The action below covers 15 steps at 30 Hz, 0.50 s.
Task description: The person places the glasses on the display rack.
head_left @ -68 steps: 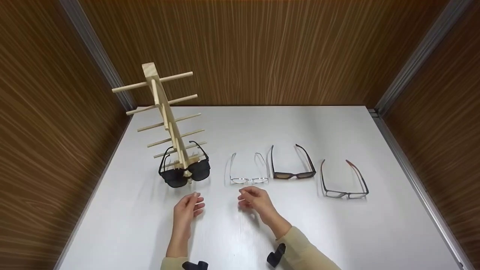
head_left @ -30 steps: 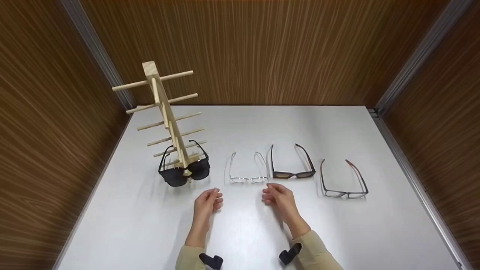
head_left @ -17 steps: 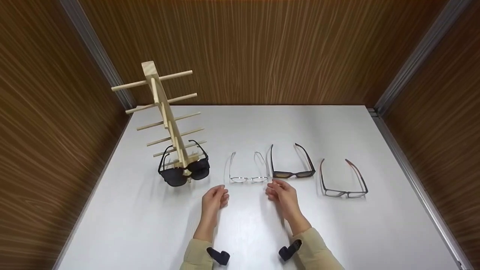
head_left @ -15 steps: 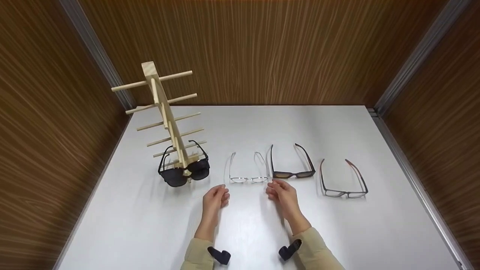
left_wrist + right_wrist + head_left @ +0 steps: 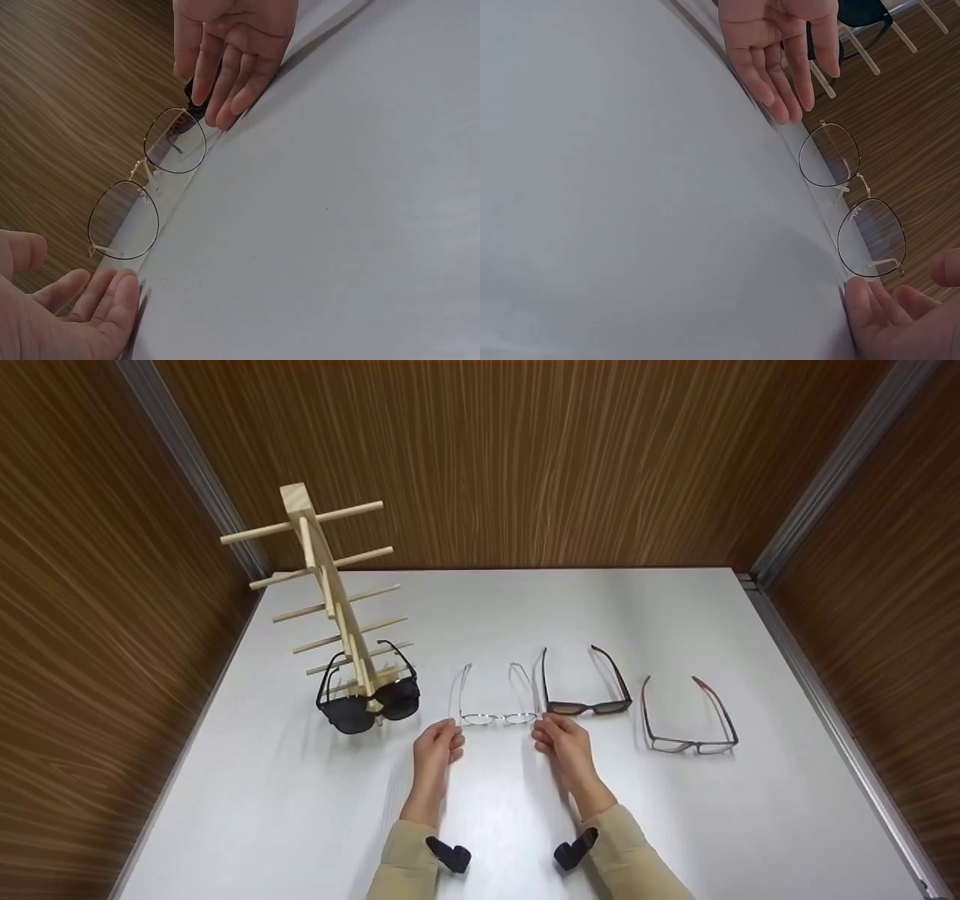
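Observation:
Thin wire-rimmed eyeglasses with clear round lenses stand on the white table, temples unfolded and pointing away from me. My left hand is at their left end and my right hand at their right end. In the left wrist view, the fingers of my left hand are extended just beside the lower lens, the thumb held apart. The right wrist view shows my right hand with fingertips right at the near lens and the thumb spread away.
At left stands a wooden peg rack with black sunglasses on its lower pegs. Dark-framed sunglasses with tinted lenses lie close to my right hand. Farther right are grey-framed glasses with reddish temple tips. Wood-grain panels surround the table.
My left hand has moved right and forward, from near the rack to the wire glasses' left end. My right hand has shifted right and slightly forward to their right end. The glasses have stayed put.

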Each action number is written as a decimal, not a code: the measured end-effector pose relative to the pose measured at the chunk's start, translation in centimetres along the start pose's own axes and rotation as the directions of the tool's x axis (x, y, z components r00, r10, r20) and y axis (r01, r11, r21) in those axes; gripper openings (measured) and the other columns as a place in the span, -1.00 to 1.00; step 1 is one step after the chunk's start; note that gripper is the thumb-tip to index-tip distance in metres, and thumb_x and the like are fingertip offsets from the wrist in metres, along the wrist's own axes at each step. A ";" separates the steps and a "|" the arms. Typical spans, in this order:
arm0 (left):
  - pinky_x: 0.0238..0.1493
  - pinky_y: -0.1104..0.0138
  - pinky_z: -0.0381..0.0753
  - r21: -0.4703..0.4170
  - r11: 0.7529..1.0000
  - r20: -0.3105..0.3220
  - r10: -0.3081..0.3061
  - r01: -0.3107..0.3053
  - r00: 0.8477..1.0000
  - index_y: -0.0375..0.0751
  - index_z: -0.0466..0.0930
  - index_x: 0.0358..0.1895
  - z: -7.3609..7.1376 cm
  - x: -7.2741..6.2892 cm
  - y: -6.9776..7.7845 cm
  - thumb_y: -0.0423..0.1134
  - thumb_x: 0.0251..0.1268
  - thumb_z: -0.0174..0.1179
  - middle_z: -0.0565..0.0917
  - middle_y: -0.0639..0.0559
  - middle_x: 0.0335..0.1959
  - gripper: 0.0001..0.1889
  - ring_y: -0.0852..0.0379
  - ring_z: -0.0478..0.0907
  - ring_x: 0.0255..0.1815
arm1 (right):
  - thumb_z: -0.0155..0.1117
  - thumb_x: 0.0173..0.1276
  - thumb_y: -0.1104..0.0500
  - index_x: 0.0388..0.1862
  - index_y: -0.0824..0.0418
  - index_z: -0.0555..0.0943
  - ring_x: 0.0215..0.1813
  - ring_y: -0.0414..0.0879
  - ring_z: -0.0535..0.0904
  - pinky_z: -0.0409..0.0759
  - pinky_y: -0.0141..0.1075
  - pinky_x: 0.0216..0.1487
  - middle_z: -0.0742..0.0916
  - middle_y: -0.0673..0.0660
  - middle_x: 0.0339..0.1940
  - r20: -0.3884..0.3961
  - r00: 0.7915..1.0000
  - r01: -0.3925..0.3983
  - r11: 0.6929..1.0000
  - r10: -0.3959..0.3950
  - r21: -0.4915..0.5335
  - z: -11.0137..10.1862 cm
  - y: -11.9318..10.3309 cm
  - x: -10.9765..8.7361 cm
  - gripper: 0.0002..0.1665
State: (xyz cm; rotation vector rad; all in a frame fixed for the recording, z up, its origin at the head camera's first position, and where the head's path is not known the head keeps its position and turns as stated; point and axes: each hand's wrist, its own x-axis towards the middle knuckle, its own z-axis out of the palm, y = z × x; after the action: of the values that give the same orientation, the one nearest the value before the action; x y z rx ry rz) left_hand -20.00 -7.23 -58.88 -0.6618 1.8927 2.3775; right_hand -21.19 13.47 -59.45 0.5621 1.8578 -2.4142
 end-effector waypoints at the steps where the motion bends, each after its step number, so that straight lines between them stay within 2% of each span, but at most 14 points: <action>1: -0.19 0.22 0.60 0.000 1.000 -0.002 -0.001 0.001 1.000 -0.48 0.45 0.06 0.1 0.1 0.0 -0.29 0.34 0.07 0.60 -0.30 -0.17 -0.66 0.00 0.58 -0.21 | 0.14 0.30 0.37 0.08 0.55 0.41 -0.25 -0.04 0.64 0.64 -0.28 -0.24 0.65 0.38 -0.15 -0.001 1.000 0.000 1.000 0.000 0.003 0.1 0.0 0.1 -0.60; 10: -0.19 0.24 0.61 0.075 0.997 -0.002 0.023 -0.022 1.000 -0.45 0.49 0.03 0.4 1.1 -0.1 -0.28 0.32 0.09 0.61 -0.28 -0.17 -0.68 0.00 0.58 -0.21 | 0.08 0.35 0.34 0.08 0.57 0.42 -0.25 -0.04 0.63 0.63 -0.27 -0.22 0.64 0.39 -0.15 -0.002 1.000 0.006 0.999 -0.006 -0.034 0.6 -0.3 0.5 -0.62; 15: -0.30 0.32 0.61 0.135 0.990 0.038 0.029 -0.034 0.999 -0.44 0.51 -0.01 0.8 1.7 -0.1 -0.25 0.32 0.11 0.61 -0.23 -0.26 -0.69 0.04 0.58 -0.31 | 0.05 0.38 0.33 0.08 0.58 0.41 -0.25 -0.03 0.62 0.63 -0.28 -0.26 0.63 0.40 -0.14 -0.001 1.000 0.010 0.999 -0.011 -0.051 0.7 -0.3 0.7 -0.62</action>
State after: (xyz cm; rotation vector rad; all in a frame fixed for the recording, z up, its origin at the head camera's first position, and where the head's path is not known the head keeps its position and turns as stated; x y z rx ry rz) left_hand -21.76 -6.89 -59.45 -0.5794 2.0424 2.2364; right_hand -22.11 13.02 -59.20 0.5526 1.9214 -2.3663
